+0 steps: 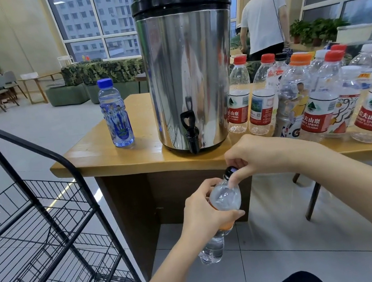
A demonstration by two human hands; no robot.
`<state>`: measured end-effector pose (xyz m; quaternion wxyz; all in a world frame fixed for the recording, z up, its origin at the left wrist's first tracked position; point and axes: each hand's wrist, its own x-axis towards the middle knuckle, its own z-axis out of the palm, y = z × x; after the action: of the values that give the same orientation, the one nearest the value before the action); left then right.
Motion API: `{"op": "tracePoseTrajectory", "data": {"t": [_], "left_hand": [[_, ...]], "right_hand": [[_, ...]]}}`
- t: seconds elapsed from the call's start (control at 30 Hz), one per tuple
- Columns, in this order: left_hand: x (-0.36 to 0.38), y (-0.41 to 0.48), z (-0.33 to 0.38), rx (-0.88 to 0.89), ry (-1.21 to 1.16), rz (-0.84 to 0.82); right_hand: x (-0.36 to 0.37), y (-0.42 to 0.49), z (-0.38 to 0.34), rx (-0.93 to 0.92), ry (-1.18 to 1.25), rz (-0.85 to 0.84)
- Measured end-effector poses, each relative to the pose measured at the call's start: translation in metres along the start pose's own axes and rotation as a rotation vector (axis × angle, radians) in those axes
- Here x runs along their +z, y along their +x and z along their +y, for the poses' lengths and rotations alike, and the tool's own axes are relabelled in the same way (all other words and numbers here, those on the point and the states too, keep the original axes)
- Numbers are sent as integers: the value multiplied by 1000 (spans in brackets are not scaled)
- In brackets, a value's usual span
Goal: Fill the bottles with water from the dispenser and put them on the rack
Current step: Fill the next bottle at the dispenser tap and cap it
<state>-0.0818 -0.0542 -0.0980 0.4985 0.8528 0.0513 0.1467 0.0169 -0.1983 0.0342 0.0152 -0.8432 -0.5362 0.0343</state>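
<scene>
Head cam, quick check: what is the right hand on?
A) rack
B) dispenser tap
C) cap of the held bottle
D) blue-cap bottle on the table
C: the right hand pinches the black cap of the bottle that the left hand grips around its body, in front of the table; the tap is untouched.

Left forearm rises from bottom centre, left hand [202,212] curled round the bottle [225,198]. Right arm comes in from the right edge, right hand [256,155] pinching its cap [230,171].
</scene>
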Motion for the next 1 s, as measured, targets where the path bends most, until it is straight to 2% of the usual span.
{"op": "tracePoseTrajectory", "data": {"t": [0.1,0.13,0.17,0.27,0.33,0.37,0.43,0.5,0.57,0.6,0.67,0.73,0.77,0.8,0.87,0.9,1.0], "left_hand": [[-1,-2,3,21,-17,0],[-2,-2,3,20,-34,-1],[-4,-1,3,15,-54,0],[-9,2,-1,1,-101,-3],[-11,2,-2,13,-97,-8],[-11,2,-2,21,-88,-11],[-13,1,-1,30,-69,-30],[-19,1,-4,26,-68,-91],[-24,0,-6,39,-69,-160],[-24,-1,-6,47,-54,-158],[-21,-5,-7,29,-26,-61],[-21,-7,-10,5,-30,21],[-24,-6,-13,-5,-36,14],[-29,-6,-16,-14,-43,-18],[-40,-8,-19,-5,-44,-93],[-41,-10,-18,-4,-28,-95],[-35,-18,-15,-27,2,21]], "right_hand": [[14,1,-6,21,-334,125],[18,0,-4,18,-355,180],[19,-3,-1,31,-293,201],[11,-11,7,18,234,121],[12,-10,7,-44,287,144],[15,-8,3,-37,203,163],[21,-5,-6,-13,-114,185],[26,-1,-9,-114,-373,334],[29,3,-7,-210,-480,372],[32,8,-4,-218,-510,408],[41,17,-15,-57,-549,437],[45,23,-27,69,-491,438],[42,23,-31,75,-448,458],[40,22,-31,7,-403,469],[32,23,-34,-122,-411,419],[32,26,-33,-129,-435,430],[45,33,-44,59,-538,427]]}}
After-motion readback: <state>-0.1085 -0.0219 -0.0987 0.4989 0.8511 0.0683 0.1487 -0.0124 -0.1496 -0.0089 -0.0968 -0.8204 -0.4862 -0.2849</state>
